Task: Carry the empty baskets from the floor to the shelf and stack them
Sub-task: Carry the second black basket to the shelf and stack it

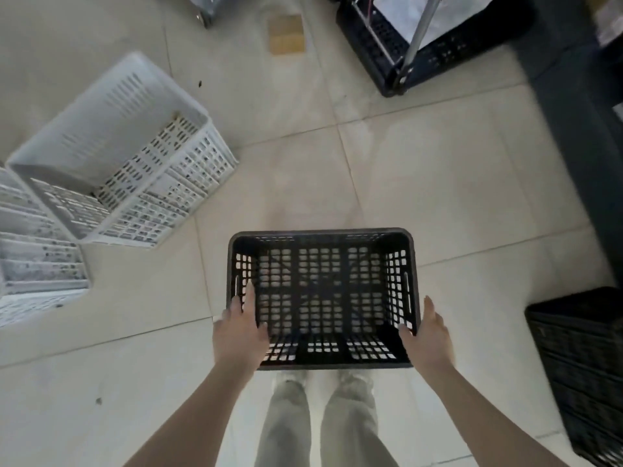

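Two hands on one black basket, held above the tiled floor.

Head view: left hand (241, 328) wraps the black basket's (320, 298) left rim, thumb inside the wall, fingers outside. Right hand (428, 335) clasps the right rim the same way, thumb tip over the edge. The basket is empty, open side up, floor (438, 183) showing through its mesh; the person's legs stand below it. Well off beyond the left hand: white baskets (111, 153), nested and tilted, on the floor. Near the right hand, at the frame edge: a dark crate stack (580, 358). Far ahead of the right hand: a dark crate (377, 45), blurred.
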Tool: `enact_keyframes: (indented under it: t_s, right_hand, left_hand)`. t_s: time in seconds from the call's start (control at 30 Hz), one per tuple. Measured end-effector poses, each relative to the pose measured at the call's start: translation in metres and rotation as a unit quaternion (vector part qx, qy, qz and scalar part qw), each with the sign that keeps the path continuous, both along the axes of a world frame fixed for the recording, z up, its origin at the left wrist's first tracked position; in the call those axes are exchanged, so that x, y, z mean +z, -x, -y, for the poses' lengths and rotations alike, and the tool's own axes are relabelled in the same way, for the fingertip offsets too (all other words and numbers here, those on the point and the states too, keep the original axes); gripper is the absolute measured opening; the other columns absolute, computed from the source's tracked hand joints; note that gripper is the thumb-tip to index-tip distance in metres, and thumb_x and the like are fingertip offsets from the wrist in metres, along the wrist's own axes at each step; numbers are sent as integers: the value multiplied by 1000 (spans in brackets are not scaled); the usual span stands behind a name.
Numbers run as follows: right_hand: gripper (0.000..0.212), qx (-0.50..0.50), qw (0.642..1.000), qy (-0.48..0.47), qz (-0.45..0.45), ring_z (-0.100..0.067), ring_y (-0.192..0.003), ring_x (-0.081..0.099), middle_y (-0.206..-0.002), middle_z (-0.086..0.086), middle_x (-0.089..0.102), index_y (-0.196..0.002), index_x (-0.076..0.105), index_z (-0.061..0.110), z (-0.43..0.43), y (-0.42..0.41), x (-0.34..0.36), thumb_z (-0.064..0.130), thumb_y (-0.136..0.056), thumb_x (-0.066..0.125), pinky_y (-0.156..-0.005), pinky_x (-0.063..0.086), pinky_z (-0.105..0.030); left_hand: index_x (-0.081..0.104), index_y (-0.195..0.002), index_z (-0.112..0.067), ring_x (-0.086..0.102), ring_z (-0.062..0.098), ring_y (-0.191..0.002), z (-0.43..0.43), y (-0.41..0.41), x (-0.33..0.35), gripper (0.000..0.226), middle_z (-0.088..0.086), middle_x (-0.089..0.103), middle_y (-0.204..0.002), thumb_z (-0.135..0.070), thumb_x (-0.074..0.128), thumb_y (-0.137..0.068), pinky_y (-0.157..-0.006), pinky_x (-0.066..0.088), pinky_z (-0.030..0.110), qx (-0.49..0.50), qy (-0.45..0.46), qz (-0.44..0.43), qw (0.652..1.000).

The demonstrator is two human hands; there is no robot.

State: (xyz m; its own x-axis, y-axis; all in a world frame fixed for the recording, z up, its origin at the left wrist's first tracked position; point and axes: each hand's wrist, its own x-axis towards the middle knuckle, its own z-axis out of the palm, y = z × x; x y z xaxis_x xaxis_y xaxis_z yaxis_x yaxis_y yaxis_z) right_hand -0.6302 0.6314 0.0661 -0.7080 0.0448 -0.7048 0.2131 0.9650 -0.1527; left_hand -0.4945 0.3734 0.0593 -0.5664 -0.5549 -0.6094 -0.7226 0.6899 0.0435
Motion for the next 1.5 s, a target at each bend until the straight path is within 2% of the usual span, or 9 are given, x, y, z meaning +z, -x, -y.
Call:
enact_keyframes:
  t_s: [0.37,0.57,0.67,0.8,1.1,1.2,1.3,1.4,1.5]
  right_hand:
    - [76,-45,996,-5,-71,-44,-128,38,-146,-23,32,-151,4,11,-5,39,-165,16,-92,52,-102,37,-50]
    - [52,-88,987,-18,-136,-43,-90,60,-113,-25,59,-141,24,16,-12,43,-204,6,-93,41,-68,40,-38]
    - [47,-66,988,-27,-135,-35,-74,54,-96,-25,65,-136,30,15,-19,47,-207,3,-92,41,-65,37,-34]
    - [47,-69,988,-34,-131,-39,-82,58,-96,-25,66,-136,32,15,-22,48,-186,1,-91,43,-67,37,-34]
    - [50,-104,985,3,-136,-30,-72,49,-96,-24,65,-133,34,14,-34,58,-23,-4,-87,41,-65,41,-35]
    - [49,-118,981,18,-151,-30,-70,52,-95,-23,66,-131,37,12,-35,71,64,-5,-86,42,-64,42,-34]
    - [44,-132,976,26,-174,-31,-70,54,-88,-17,66,-127,40,12,-39,88,165,-1,-85,44,-65,42,-33]
    - [38,-162,960,47,-225,-26,-66,50,-72,-3,55,-122,44,13,-43,106,265,4,-85,46,-66,42,-32]
    - [47,-186,941,51,-278,-32,-82,62,-92,-11,65,-131,41,15,-53,113,357,5,-86,49,-72,47,-35]
  left_hand:
    - [-2,-154,-18,41,40,-125,50,9,-165,87,17,28,-149,-19,54,-87,-95,43,54,137,41,0,990]
    - [-1,-153,-26,54,45,-109,54,4,-208,87,19,38,-138,0,50,-87,-79,47,53,219,69,-65,971]
    - [6,-151,-32,60,44,-92,62,-2,-211,94,19,46,-128,10,48,-78,-64,39,44,207,81,-68,973]
    - [10,-150,-31,60,44,-91,65,-5,-188,90,20,52,-121,8,48,-78,-66,36,41,180,76,-81,977]
    - [9,-152,-27,51,29,-72,77,33,-23,84,17,56,-105,-2,50,-82,-62,38,38,114,54,-110,986]
    - [16,-149,-25,52,22,-70,83,70,73,75,7,57,-86,-18,56,-87,-56,43,35,64,44,-159,984]
    - [19,-149,-21,61,24,-68,90,111,178,75,9,60,-81,-8,58,-87,-53,54,37,9,23,-216,976]
    - [12,-151,-30,53,13,-55,96,151,283,81,9,61,-77,-7,57,-88,-42,38,20,-37,36,-243,969]
    - [23,-148,-24,61,23,-74,90,179,386,72,12,63,-90,-2,55,-87,-55,48,29,-48,45,-278,958]
